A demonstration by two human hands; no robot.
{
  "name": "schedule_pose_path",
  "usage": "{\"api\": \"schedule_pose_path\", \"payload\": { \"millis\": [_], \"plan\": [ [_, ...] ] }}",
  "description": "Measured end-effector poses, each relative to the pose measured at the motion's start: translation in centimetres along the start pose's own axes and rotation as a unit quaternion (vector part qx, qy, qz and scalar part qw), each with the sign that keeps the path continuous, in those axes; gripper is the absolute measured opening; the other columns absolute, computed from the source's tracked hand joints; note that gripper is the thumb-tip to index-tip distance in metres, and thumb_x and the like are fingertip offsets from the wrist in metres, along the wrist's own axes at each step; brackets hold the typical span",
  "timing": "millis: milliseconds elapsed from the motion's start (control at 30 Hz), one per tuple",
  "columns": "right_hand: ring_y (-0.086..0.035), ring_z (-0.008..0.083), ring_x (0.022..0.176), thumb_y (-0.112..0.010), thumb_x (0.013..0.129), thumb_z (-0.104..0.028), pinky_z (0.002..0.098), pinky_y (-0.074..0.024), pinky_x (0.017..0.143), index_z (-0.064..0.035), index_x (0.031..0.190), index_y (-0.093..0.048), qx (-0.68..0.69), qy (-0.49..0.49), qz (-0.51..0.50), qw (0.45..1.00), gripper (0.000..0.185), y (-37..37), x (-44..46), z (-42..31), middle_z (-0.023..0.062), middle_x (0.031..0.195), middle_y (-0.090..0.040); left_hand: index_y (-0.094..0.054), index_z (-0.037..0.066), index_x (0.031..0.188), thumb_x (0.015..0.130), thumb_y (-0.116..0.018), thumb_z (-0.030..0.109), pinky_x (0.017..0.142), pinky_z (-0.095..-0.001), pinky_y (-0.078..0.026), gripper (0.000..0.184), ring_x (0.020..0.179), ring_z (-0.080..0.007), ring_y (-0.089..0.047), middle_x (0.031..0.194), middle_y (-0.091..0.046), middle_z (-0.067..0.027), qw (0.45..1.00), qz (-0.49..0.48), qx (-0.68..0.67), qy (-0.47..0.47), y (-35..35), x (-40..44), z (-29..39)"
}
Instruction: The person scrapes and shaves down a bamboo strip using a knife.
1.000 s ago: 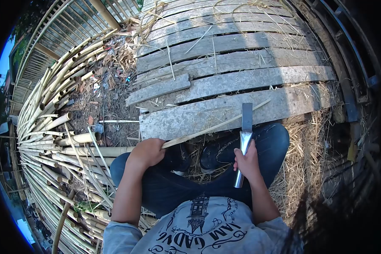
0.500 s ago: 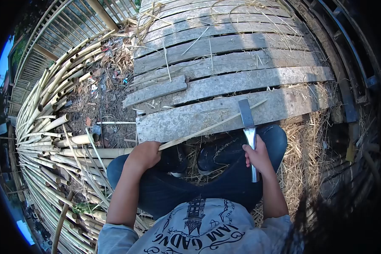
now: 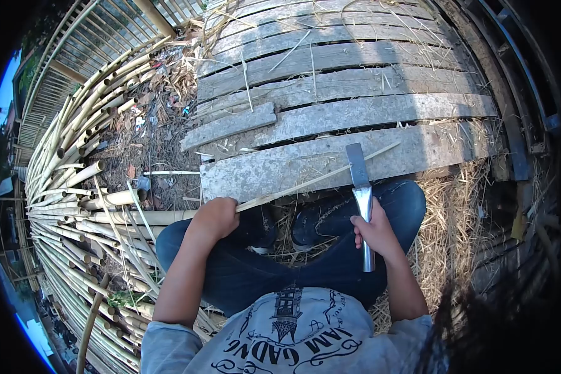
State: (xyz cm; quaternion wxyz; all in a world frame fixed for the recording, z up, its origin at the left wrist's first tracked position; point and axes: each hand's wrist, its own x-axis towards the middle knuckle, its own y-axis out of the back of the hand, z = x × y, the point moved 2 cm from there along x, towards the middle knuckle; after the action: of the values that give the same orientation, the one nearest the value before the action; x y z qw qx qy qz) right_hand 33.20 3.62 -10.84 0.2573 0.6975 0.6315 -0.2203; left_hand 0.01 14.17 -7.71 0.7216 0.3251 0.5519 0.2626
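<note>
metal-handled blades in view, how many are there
1. The metal-handled blade is in the right hand, its flat end over the front plank. Others could be hidden in the dark edges.

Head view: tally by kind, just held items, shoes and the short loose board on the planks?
Pale strip, left hand: 1
Bladed tool, right hand: 1
Shoes: 2
Short loose board: 1
Total: 5

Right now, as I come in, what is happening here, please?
A person is handling two things. The left hand grips one end of a long, thin, pale strip, which extends over grey wooden boards. The right hand holds a shiny metal-handled, flat-bladed tool; its blade overlaps the strip in view, but contact is unclear.
</note>
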Motion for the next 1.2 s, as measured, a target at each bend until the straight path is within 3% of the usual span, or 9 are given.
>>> {"api": "schedule_pose_path", "payload": {
  "millis": [133,333,400,600,733,800,1000,1100,1200],
  "plan": [
    [-0.054,0.0121,0.045,-0.056,0.091,-0.005,0.0272,-0.0474,0.038,-0.004,0.109,-0.038,0.066,0.018,0.094,0.993,0.025,1.0,1.5,0.2,0.0051,0.067,-0.052,-0.068,0.0,0.092,0.079,-0.055,0.014,0.084,-0.0497,-0.051,0.023,0.09,-0.0416,-0.065,0.09,-0.067,-0.0256,0.999,0.043,-0.001,-0.014,-0.3,0.3,1.5],
    [-0.054,0.0115,0.045,-0.059,0.09,-0.004,0.0263,-0.0479,0.039,-0.0038,0.107,-0.04,-0.002,-0.017,-0.019,1.0,0.025,1.5,0.8,-0.2,0.0059,0.068,-0.053,-0.068,0.0,0.092,0.079,-0.055,0.014,0.083,-0.0503,-0.051,0.023,0.09,-0.0414,-0.065,0.09,-0.067,-0.0251,0.999,0.036,-0.009,-0.001,-0.1,0.0,0.9],
    [-0.054,0.0113,0.044,-0.058,0.09,-0.005,0.026,-0.0474,0.039,-0.0043,0.106,-0.04,0.063,0.04,0.102,0.992,0.024,0.6,1.5,0.9,0.0057,0.068,-0.053,-0.068,0.0,0.092,0.079,-0.055,0.014,0.083,-0.0503,-0.051,0.023,0.09,-0.0413,-0.065,0.09,-0.067,-0.0248,0.998,0.052,-0.005,-0.027,-0.8,0.4,1.2],
    [-0.055,0.011,0.045,-0.059,0.09,-0.006,0.0244,-0.0468,0.039,-0.0037,0.1,-0.042,0.039,-0.012,-0.007,0.999,0.02,-0.3,-0.1,-0.6,0.0052,0.067,-0.052,-0.069,0.001,0.092,0.08,-0.054,0.014,0.083,-0.05,-0.051,0.023,0.091,-0.0416,-0.065,0.09,-0.067,-0.025,0.999,0.051,-0.018,0.002,0.1,0.1,1.5],
    [-0.056,0.0133,0.047,-0.057,0.088,0.0,0.027,-0.0489,0.04,-0.0036,0.108,-0.037,0.07,0.049,0.095,0.992,0.028,-2.4,0.9,1.2,0.0069,0.067,-0.052,-0.069,0.001,0.091,0.08,-0.053,0.014,0.083,-0.0498,-0.051,0.024,0.091,-0.0417,-0.065,0.091,-0.068,-0.0247,0.998,0.057,-0.028,0.0,-0.3,0.7,1.5],
    [-0.057,0.014,0.046,-0.057,0.088,0.001,0.0297,-0.05,0.04,-0.0036,0.11,-0.036,0.047,0.003,-0.054,0.997,0.031,-3.8,-1.1,0.1,0.0068,0.067,-0.053,-0.069,0.0,0.091,0.08,-0.052,0.015,0.083,-0.0496,-0.051,0.024,0.09,-0.0415,-0.065,0.092,-0.068,-0.0241,0.999,0.025,-0.001,0.026,-0.1,0.9,0.9],
    [-0.055,0.013,0.047,-0.059,0.088,0.0,0.028,-0.0513,0.042,-0.0028,0.106,-0.036,0.078,0.063,0.125,0.987,0.029,-2.3,1.3,1.0,0.0082,0.072,-0.053,-0.068,-0.001,0.089,0.082,-0.053,0.016,0.083,-0.0493,-0.052,0.024,0.091,-0.0411,-0.066,0.093,-0.068,-0.025,0.999,0.044,-0.02,0.011,-0.5,1.0,1.8],
    [-0.057,0.0139,0.048,-0.059,0.087,0.003,0.028,-0.0515,0.042,-0.0017,0.11,-0.035,-0.006,0.014,-0.06,0.998,0.033,-3.2,-1.3,-0.1,0.0075,0.071,-0.053,-0.068,-0.001,0.088,0.082,-0.054,0.016,0.082,-0.0492,-0.052,0.024,0.09,-0.0414,-0.066,0.092,-0.068,-0.0253,0.999,0.037,-0.019,0.021,-0.6,1.0,1.1],
    [-0.056,0.0124,0.047,-0.061,0.087,0.001,0.0265,-0.0508,0.042,-0.0017,0.108,-0.038,0.037,0.005,-0.039,0.999,0.032,-0.6,0.3,0.1,0.006,0.067,-0.053,-0.068,-0.002,0.088,0.082,-0.054,0.016,0.082,-0.0492,-0.052,0.024,0.089,-0.0414,-0.066,0.091,-0.068,-0.025,0.998,0.049,-0.024,0.013,-0.9,1.2,1.4]
  ]
}}
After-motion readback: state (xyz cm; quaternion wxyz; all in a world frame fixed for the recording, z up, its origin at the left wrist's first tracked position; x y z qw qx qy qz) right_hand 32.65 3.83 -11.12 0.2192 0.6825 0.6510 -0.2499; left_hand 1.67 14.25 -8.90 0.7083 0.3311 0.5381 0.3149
